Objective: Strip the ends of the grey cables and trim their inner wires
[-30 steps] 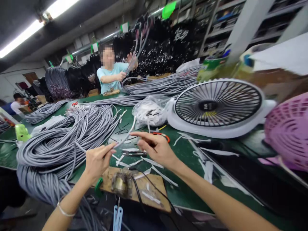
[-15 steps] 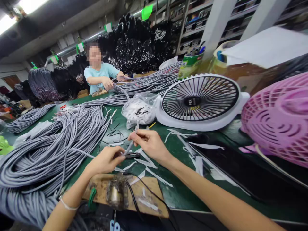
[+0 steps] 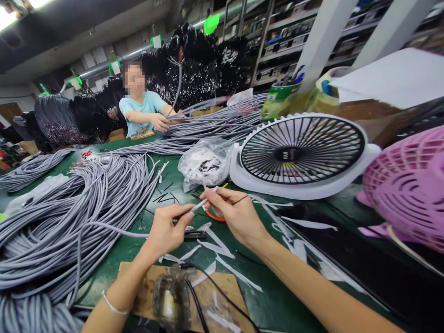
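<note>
My left hand is closed around a grey cable, thumb and forefinger near its end. From behind that hand, the cable runs left to the big coil. My right hand pinches the cable's tip, where a whitish piece shows between the fingertips. An orange-red wire curves below the right fingers, and a thin dark wire crosses them; where these two begin is hidden. Beneath the hands, a black tool lies on the green table, among white strips.
A coil of grey cables fills the left. Ahead are a plastic bag of white pieces and a white fan; a pink basket-like object stands right. Nearby lies a wooden board. Across the table, a person handles cables.
Both hands have shifted slightly right, still holding the cable, now tilted flatter. The orange-red wire has come into sight by my right hand. The person opposite has raised a cable end.
</note>
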